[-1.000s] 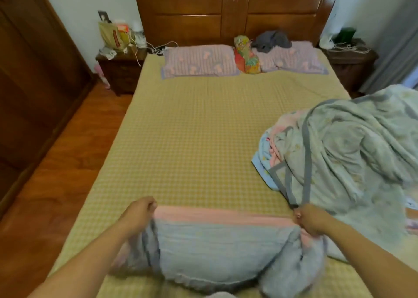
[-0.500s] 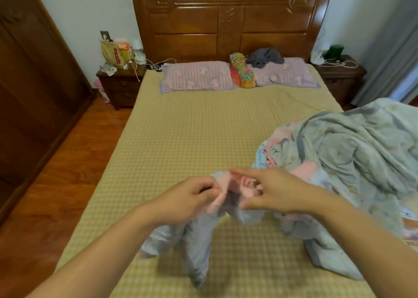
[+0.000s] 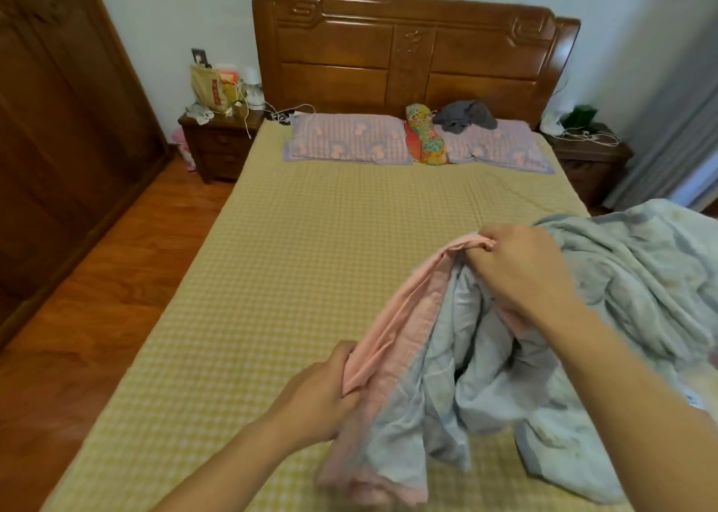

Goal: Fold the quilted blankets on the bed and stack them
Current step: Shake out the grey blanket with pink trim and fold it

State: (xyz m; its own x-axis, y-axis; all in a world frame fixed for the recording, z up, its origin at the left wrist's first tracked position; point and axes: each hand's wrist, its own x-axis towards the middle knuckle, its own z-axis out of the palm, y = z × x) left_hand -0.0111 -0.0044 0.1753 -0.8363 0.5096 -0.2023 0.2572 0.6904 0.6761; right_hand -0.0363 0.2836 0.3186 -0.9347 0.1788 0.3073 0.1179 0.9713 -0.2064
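Observation:
A light blue quilted blanket (image 3: 439, 387) with a pink border hangs doubled over above the near right part of the bed (image 3: 303, 263). My right hand (image 3: 520, 271) grips its gathered pink corners, held up high. Lower down, my left hand (image 3: 322, 391) grips the pink edge, which runs taut between the two hands. The blanket's lower end drags crumpled on the yellow checked sheet. A second, grey-green quilted blanket (image 3: 652, 286) lies in a rumpled heap at the bed's right side, behind my right arm.
Two striped pillows (image 3: 349, 144) lie at the wooden headboard (image 3: 412, 53), with a colourful cushion (image 3: 425, 135) and a grey garment (image 3: 464, 115) between them. Nightstands (image 3: 217, 142) flank the bed. A wooden wardrobe (image 3: 58, 131) lines the left wall; curtains (image 3: 684, 123) hang at right.
My hands brought the blanket's two pink corners together. Since then my right hand has lifted them up and to the right, while my left hand slid down along the edge.

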